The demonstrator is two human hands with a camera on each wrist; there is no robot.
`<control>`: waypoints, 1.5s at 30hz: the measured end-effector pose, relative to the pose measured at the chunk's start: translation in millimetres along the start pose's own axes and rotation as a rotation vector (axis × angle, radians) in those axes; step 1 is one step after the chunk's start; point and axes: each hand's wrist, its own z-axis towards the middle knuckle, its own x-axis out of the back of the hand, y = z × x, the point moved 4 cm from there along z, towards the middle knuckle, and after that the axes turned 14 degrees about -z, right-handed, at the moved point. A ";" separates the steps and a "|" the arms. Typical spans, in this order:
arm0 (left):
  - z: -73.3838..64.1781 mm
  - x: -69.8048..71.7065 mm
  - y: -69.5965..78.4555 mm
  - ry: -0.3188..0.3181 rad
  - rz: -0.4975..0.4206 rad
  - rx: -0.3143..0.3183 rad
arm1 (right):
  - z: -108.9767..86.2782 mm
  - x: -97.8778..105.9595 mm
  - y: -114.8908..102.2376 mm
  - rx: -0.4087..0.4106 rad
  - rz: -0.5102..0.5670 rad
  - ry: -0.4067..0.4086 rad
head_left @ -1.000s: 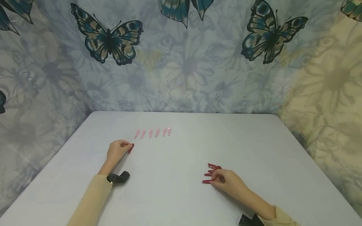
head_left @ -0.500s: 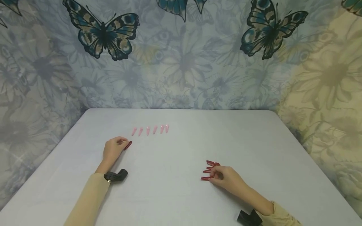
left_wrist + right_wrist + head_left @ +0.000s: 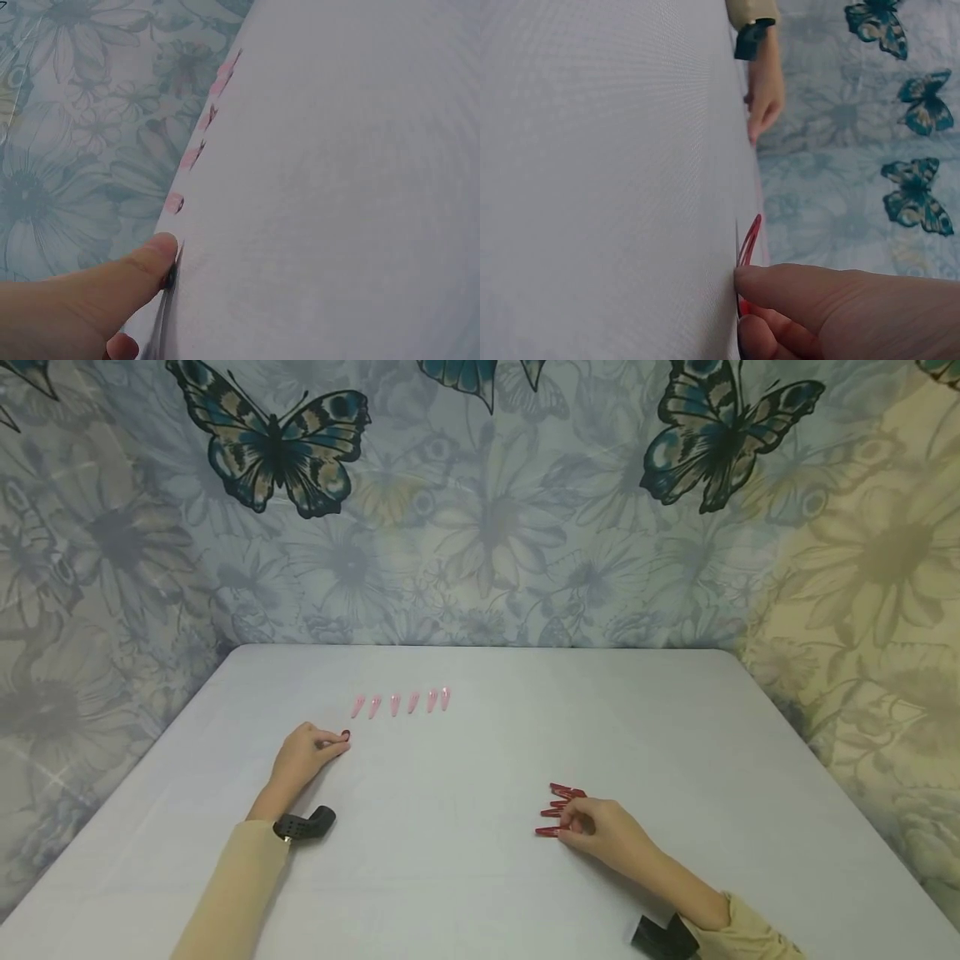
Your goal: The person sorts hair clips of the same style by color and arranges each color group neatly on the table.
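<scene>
My left hand (image 3: 303, 758) pinches a dark red snap hair clip (image 3: 346, 735) between thumb and fingertips, close over the table; the fingers hide most of it. In the left wrist view the clip (image 3: 169, 280) is a dark sliver under the thumb. Just beyond, several pink snap hair clips (image 3: 395, 704) lie in a row with gaps between them. My right hand (image 3: 611, 835) pinches the wide end of a red snap hair clip (image 3: 548, 832), whose looped end (image 3: 751, 238) sticks out past the thumb. Several more red clips (image 3: 553, 813) fan out beside those fingers, partly hidden.
The white table (image 3: 480, 893) runs back to a wall (image 3: 495, 585) printed with flowers and butterflies. A black wrist camera (image 3: 306, 825) is strapped on the left wrist, another black camera (image 3: 663, 937) on the right.
The red clip in my left hand has turned, from pointing down out of the fingertips to showing only its end above them. The right hand holds nearly still; the head view has shifted slightly.
</scene>
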 end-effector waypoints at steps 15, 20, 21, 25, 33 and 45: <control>2.2 1.6 -7.6 -0.099 0.040 0.053 | 1.2 13.1 -1.9 0.127 0.308 -0.164; 2.6 1.2 -7.4 -0.047 0.043 0.003 | -0.1 16.6 1.0 0.213 0.453 -0.269; 2.4 1.5 -7.7 -0.037 0.049 -0.004 | -0.1 15.7 1.9 0.220 0.453 -0.286; 1.3 2.2 -9.3 -0.026 0.050 -0.018 | -0.4 12.3 5.4 0.191 0.393 -0.351; 1.9 1.1 -8.8 -0.047 0.021 -0.009 | 3.8 16.3 10.2 0.117 0.360 -0.318; -0.9 -0.1 -8.2 -0.053 0.052 0.072 | 19.7 24.2 25.8 -0.007 0.418 -0.313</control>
